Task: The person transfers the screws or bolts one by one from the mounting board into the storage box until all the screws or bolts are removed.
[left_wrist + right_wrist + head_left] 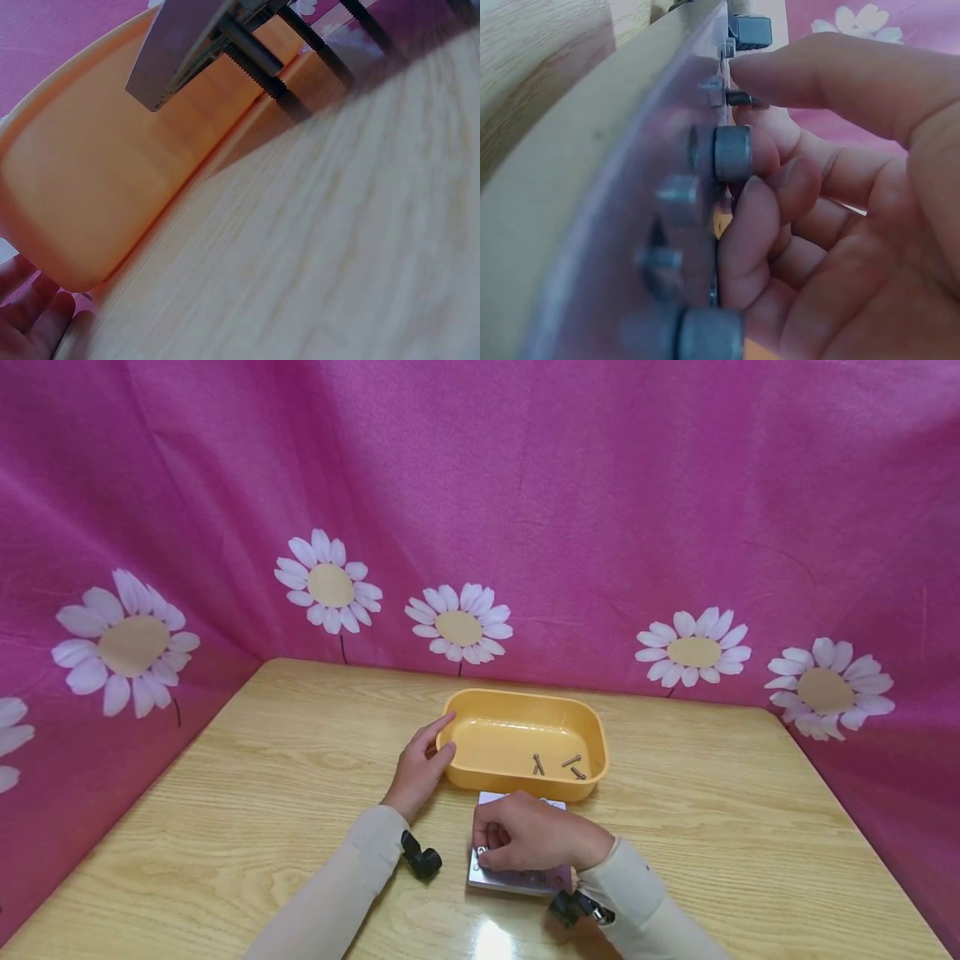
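My left hand [420,768] rests at the left end of a yellow tray [517,783], its thumb and forefinger straight at the rim. In the left wrist view, its fingers [49,322] show at the tray's corner. In front of the tray is a shiny metal plate [504,878] with holes. My right hand [528,833] reaches over it, thumb and fingertips pinching a small screw [742,97] close to the plate's left edge. Round bolt heads [733,154] stand on the plate near those fingers. Threaded bolts [259,71] stick out below the plate.
Several loose bolts [572,761] lie inside the tray at its right. The wooden table [712,827] extends to both sides. A pink curtain [570,527] with white flowers hangs behind it. Black wrist cameras [422,857] are strapped to both sleeves.
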`<state>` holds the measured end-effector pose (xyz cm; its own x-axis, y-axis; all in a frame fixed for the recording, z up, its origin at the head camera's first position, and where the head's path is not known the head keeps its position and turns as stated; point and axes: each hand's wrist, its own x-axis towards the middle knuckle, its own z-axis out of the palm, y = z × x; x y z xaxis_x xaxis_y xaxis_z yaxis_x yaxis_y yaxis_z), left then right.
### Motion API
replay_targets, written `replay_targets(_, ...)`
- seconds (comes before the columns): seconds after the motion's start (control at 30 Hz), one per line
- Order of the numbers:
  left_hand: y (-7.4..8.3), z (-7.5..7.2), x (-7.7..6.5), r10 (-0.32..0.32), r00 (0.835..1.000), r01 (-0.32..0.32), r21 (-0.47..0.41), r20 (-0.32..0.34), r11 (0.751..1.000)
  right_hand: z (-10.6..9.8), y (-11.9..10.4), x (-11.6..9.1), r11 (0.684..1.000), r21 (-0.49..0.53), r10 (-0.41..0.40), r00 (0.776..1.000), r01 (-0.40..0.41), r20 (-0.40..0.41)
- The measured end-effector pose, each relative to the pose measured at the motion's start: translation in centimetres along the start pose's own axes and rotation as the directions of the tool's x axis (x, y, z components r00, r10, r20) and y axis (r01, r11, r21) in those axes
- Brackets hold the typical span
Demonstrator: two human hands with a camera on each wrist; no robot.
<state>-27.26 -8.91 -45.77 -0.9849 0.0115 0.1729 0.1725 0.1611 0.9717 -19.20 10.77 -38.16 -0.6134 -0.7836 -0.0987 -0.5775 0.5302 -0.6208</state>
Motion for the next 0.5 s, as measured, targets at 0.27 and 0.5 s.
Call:
replay_targets(0.27,0.11,-0.05,0.07,-0.004,1.000,0.004,0.003,0.008,1.000,0.00,0.08,0.08,1.000,0.027,-0.003,1.000,0.004,-0.025)
replay_targets(0.5,-0.05,0.03,-0.11,0.013,1.000,-0.013,-0.004,-0.018,1.000,0.02,0.30,0.12,0.999,0.030,-0.015,0.999,0.016,-0.045)
